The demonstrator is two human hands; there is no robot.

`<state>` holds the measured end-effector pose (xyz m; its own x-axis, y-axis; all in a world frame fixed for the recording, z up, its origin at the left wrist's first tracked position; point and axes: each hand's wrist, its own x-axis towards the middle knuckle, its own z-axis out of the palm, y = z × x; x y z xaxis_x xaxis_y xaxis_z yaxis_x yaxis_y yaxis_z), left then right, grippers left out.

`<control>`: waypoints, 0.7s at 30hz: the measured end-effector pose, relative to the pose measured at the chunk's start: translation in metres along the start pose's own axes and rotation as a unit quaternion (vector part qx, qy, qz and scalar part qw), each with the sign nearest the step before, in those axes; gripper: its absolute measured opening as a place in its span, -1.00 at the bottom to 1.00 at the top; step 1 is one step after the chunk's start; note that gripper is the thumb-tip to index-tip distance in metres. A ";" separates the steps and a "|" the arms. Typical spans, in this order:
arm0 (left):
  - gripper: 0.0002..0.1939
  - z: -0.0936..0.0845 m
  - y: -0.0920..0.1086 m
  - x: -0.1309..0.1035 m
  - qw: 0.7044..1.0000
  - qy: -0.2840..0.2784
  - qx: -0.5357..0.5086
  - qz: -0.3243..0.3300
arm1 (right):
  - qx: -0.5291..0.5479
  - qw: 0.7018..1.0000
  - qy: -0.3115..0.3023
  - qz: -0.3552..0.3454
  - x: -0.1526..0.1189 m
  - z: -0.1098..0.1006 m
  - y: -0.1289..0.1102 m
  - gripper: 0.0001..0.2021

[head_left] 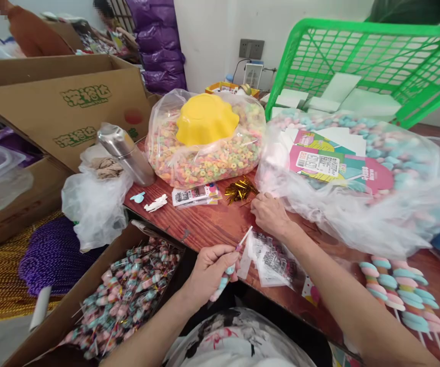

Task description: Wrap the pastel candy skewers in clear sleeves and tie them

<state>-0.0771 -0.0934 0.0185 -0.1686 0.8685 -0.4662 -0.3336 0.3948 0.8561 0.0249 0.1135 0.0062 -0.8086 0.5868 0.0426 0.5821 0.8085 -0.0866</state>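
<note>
From my head view, my left hand (216, 270) is closed around a candy stick (225, 279) with pink and blue marshmallow pieces, held low in front of me at the table's near edge; its white stem (246, 236) sticks out past my thumb, tilted up and to the right. My right hand (268, 215) is reached forward to the right side of the gold ties (240, 189), fingers curled and drawn in narrow. I can't tell whether I have a tie between the fingertips.

Between my forearms, printed clear wrappers (275, 262) lie on the red wooden table (208, 228). Packets (195, 195) lie just left of the ties, with a steel flask (126, 155) farther left. Behind the ties stands a clear bag of candy rings (204, 165) with a yellow bowl (206, 120) on top. To its right is a big bag of marshmallows (399, 168) bearing printed cards (327, 163), and a green basket (357, 30) tilts up behind it. Unwrapped candy sticks (403, 295) lie side by side at the table's right. Below on my left, an open carton (40, 326) holds many wrapped candy sticks (128, 290). A person's sleeve (38, 30) shows at upper left, beyond a large carton (62, 107)
</note>
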 end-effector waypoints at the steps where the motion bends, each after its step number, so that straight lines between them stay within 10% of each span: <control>1: -0.61 -0.004 -0.001 0.000 1.000 0.002 0.000 0.002 | 0.005 1.000 -0.003 -0.009 -0.001 -0.001 0.000 -0.86; 7: -0.69 -0.014 0.011 0.002 0.996 0.031 -0.046 0.074 | 0.072 0.992 0.008 -0.100 -0.036 -0.029 -0.023 -0.85; 14: -0.82 0.013 0.026 0.010 0.960 -0.028 0.091 0.262 | 0.167 0.978 0.032 -0.118 -0.097 -0.040 -0.058 -0.67; 21: -0.77 0.038 0.022 0.004 0.972 -0.110 0.105 0.179 | 0.359 0.927 0.104 0.004 -0.149 -0.033 -0.053 -0.87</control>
<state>-0.0499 -0.0693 0.0442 -0.0283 0.9955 -0.0900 -0.0887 0.0872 0.9922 0.1174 -0.0148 0.0374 -0.7275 0.6488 0.2233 0.3203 0.6090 -0.7256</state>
